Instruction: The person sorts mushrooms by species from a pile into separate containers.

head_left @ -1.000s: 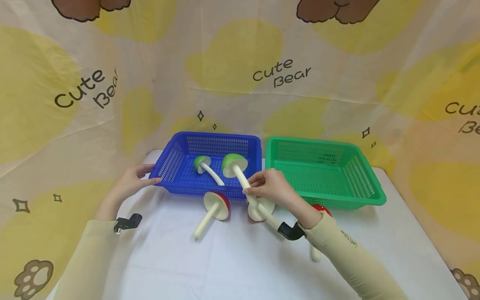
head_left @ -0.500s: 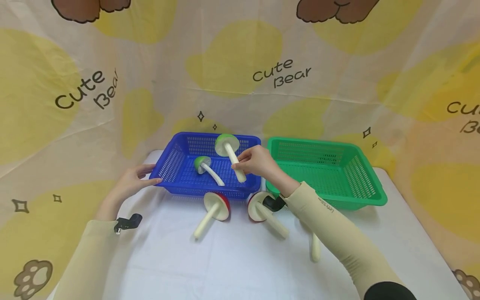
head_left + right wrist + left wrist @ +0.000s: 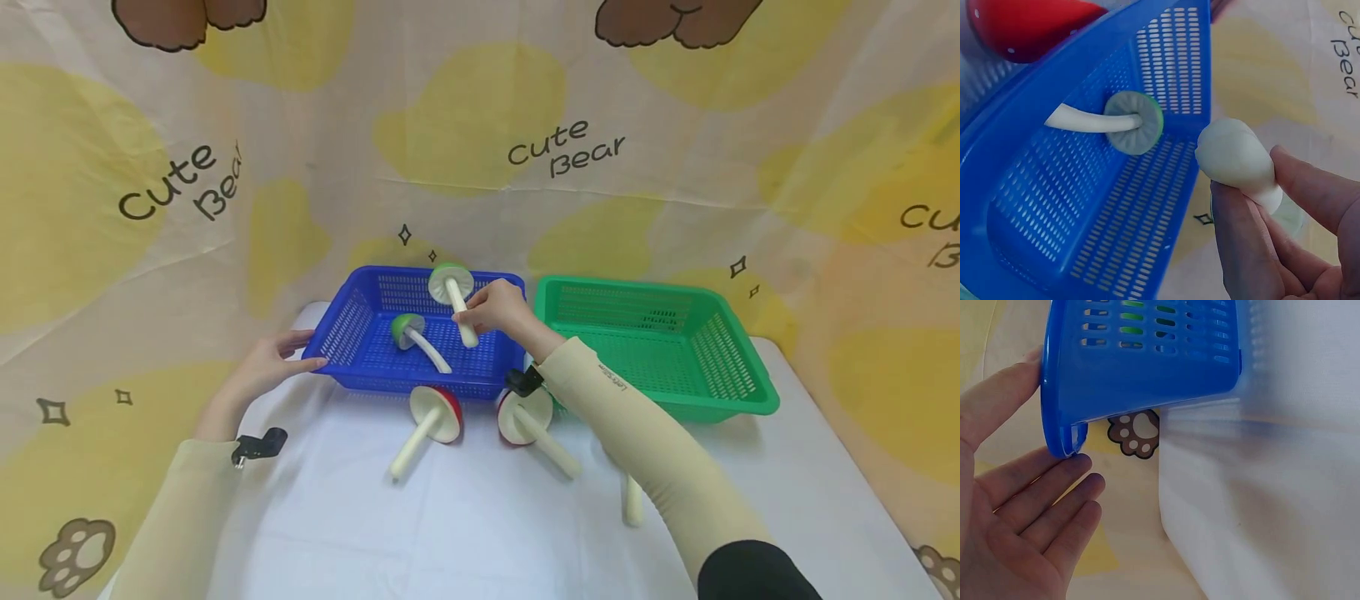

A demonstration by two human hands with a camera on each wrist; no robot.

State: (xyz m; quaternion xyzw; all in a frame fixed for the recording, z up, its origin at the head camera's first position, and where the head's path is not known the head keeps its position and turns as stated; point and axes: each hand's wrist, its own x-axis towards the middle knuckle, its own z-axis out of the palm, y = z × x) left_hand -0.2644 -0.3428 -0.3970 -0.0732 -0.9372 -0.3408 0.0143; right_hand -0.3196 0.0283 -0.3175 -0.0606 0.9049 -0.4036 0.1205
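My right hand pinches a green-capped toy mushroom by its white stem, holding it over the blue basket with the cap upward. In the right wrist view the rounded stem end shows between thumb and fingers. Another green-capped mushroom lies inside the basket, its stem toward the front wall. My left hand grips the basket's left front corner, thumb on the rim and fingertips at its underside.
A green basket stands to the right of the blue one. In front lie red-capped mushrooms: one at left, one in the middle, and a stem partly hidden by my right sleeve. White cloth covers the table.
My right hand has carried the green-capped mushroom away from above the front red mushroom, back and left over the blue basket. The left hand has stayed at the basket corner.
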